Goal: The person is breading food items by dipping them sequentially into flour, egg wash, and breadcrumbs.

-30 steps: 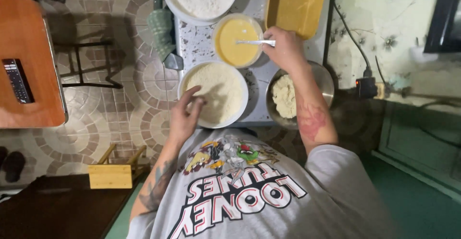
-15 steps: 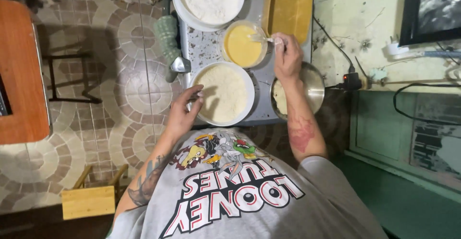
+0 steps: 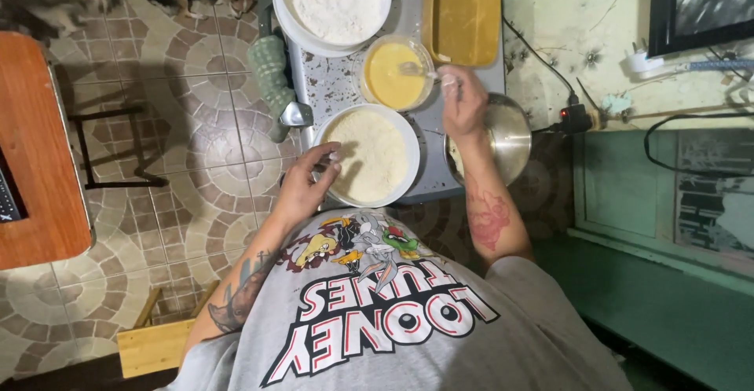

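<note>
Yellow beaten egg fills a clear bowl mid-counter; the right hand pinches a half-sunk fork at its rim, tines hidden. Left hand, loosely curled, touches the crumb plate at the counter's near edge

Dark remote-like screen device on orange table

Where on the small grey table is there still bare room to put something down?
Bare grey table shows between the white flour plate, the yellow liquid bowl and the white crumb plate. A thin strip lies between the yellow tray and the steel pot, but the right hand crowds it.
</note>
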